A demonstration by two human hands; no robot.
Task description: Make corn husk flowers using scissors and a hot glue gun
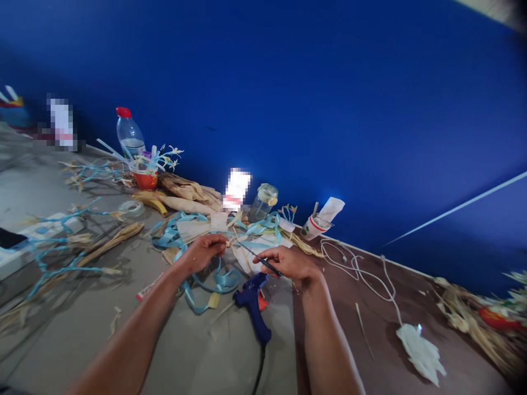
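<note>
My left hand (208, 251) is closed, its fingertips pinching a small pale piece of dried husk (230, 241). In my right hand (290, 263) is a slim, dark, pointed tool (267, 265), whose tip points left toward that piece. Whether it is scissors or tweezers I cannot tell. Below my hands a blue glue gun (252, 307) lies on the table. Light-blue ribbon (226, 278) curls beside my left hand, and white sheets (247, 258) lie behind the fingers.
Behind my hands stand a lidded jar (265, 200), a white cup (315, 226) and a red cup (146, 180). Dried husks (189, 192) lie near the blue wall. Blue-wrapped stems (53, 263) spread at left. A white cable (370, 285) and crumpled tissue (420, 348) lie at right.
</note>
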